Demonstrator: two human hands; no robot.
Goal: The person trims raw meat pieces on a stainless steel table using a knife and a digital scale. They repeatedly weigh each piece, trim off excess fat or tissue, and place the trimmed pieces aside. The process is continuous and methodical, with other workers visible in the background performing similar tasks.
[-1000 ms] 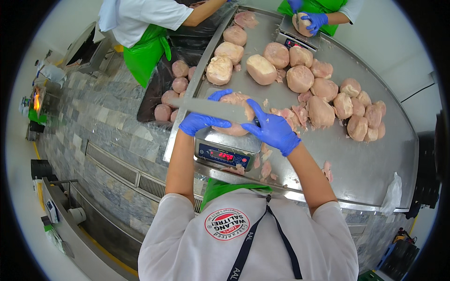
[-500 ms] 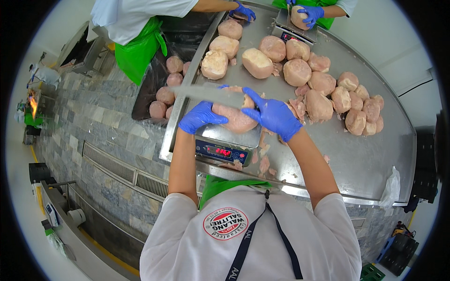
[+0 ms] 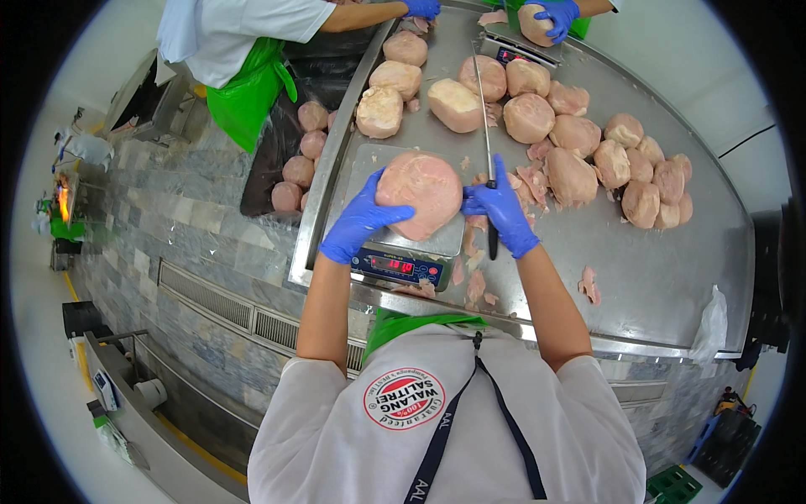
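Note:
A large pale pink lump of raw meat [image 3: 420, 191] rests on the platform of a steel digital scale [image 3: 399, 265] with a red readout. My left hand [image 3: 359, 220], in a blue glove, cups the lump's left side. My right hand [image 3: 502, 210], also gloved in blue, is shut on the handle of a long knife [image 3: 484, 118]. Its blade points away from me across the table, just right of the lump.
Many more meat lumps [image 3: 579, 139] lie on the steel table [image 3: 672, 269], with small trimmings [image 3: 588, 286] near the front. A black tray [image 3: 290, 164] of lumps sits left of the table. Two other people in blue gloves work at the far end, one at a second scale [image 3: 520, 50].
The knife lay flat across the lump under both hands; now my right hand holds it pointing away beside the lump, and my left hand has shifted to the lump's left side.

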